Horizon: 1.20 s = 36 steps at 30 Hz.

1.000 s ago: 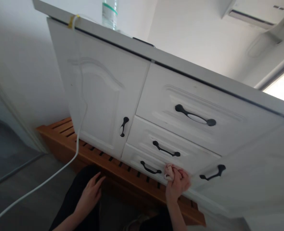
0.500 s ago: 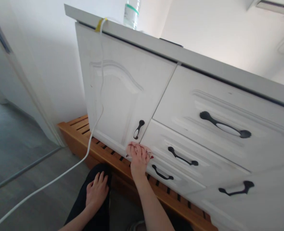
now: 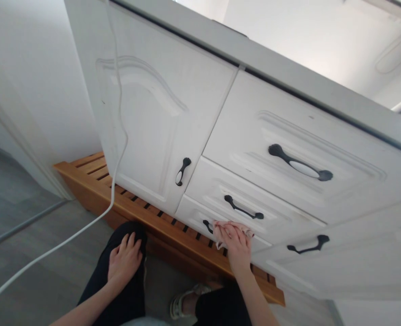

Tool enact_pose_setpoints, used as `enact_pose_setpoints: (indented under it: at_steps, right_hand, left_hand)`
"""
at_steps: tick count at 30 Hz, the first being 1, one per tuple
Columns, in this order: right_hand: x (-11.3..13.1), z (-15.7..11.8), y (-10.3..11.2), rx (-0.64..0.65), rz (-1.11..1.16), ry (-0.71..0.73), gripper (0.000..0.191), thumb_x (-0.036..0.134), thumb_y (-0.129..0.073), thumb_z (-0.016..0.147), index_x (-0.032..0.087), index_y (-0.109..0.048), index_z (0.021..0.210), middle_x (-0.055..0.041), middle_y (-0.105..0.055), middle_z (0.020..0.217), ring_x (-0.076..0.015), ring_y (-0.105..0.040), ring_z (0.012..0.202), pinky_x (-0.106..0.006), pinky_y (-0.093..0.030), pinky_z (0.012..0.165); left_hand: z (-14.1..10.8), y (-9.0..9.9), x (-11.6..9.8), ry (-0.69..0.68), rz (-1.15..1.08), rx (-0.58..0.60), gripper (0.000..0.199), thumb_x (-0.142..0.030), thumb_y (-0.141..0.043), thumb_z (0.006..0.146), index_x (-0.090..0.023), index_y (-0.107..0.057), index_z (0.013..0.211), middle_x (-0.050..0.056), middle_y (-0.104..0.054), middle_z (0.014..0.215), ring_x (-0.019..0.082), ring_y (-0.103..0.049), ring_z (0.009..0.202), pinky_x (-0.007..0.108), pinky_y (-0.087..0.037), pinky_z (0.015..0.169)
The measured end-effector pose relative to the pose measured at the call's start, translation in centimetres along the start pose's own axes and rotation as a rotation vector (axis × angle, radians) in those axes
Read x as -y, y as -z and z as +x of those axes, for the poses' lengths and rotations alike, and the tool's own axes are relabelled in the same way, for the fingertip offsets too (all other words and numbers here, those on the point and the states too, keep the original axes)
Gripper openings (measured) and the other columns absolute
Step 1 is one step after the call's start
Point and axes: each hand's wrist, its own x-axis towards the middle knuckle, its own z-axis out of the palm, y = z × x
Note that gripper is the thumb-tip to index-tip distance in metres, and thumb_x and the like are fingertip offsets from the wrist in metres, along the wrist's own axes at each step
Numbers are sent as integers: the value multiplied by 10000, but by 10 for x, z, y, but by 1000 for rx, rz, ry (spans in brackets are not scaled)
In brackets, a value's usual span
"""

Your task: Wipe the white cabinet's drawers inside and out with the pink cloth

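Observation:
My right hand [image 3: 237, 246] presses a pink cloth [image 3: 233, 225] against the lowest drawer of the white cabinet [image 3: 153, 131]. The cloth partly covers that drawer's dark handle [image 3: 207, 226]. Just above is the middle drawer's handle [image 3: 244, 208], black with a thin curved bar. My left hand [image 3: 125, 261] lies flat on my dark-clad knee, fingers stretched out, holding nothing. To the left, the cabinet door carries a small black and white handle [image 3: 183, 171].
Beneath the cabinet runs a slatted wooden bench [image 3: 173, 236]. A white cable [image 3: 113, 190] hangs down the door and crosses the grey floor [image 3: 34, 267] to the left. My shoe [image 3: 177, 305] stands below the bench edge. Another black handle [image 3: 309, 245] sits at right.
My right hand has moved the cloth rightward, from below the door handle to the lowest drawer's handle. The view has shifted, and the bottle has left it. My left hand stays on the knee.

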Motion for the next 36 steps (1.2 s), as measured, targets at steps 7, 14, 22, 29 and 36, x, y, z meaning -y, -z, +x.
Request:
enact_pose_setpoints:
  at_steps: [7, 14, 22, 29, 36]
  right_hand:
    - [-72, -81, 9, 16, -127, -208, 564, 68, -471, 893, 406, -666, 1301, -34, -640, 1350, -344, -491, 1252, -561, -317, 1066]
    - [-14, -89, -9, -156, 221, -255, 674, -4, -415, 765, 305, -671, 1307, -90, -647, 1112, -261, -610, 966, -410, -496, 855]
    - [104, 75, 0, -502, 231, -28, 579, 61, -486, 929, 380, -583, 1402, -104, -602, 1233, -289, -505, 1200, -504, -344, 1037]
    - [135, 102, -83, -194, 148, 239, 546, 197, -473, 989, 346, -442, 1513, -63, -637, 1371, -268, -529, 1243, -426, -372, 965]
    - [132, 72, -104, 35, 242, 319, 369, 192, -533, 979, 354, -650, 1289, -49, -696, 1249, -257, -553, 1164, -425, -380, 943]
  left_hand:
    - [1, 1, -1, -7, 10, 14, 444, -222, -388, 941, -169, -645, 1299, 163, -439, 1555, 347, -299, 1472, 472, -349, 1040]
    - [1, -6, 0, 1, -29, 23, 436, -210, -421, 927, -161, -656, 1291, 167, -425, 1574, 350, -267, 1486, 491, -322, 1059]
    - [-2, 2, 3, -17, -49, -17, 428, -188, -437, 912, -177, -675, 1267, 162, -452, 1562, 354, -312, 1478, 493, -338, 1034]
    - [-1, 4, 3, 6, -103, -11, 421, -156, -439, 902, -182, -695, 1235, 151, -464, 1558, 339, -327, 1475, 481, -326, 1053]
    - [-2, 3, 4, 9, -104, -17, 411, -164, -436, 904, -181, -695, 1222, 155, -458, 1561, 344, -315, 1480, 487, -326, 1047]
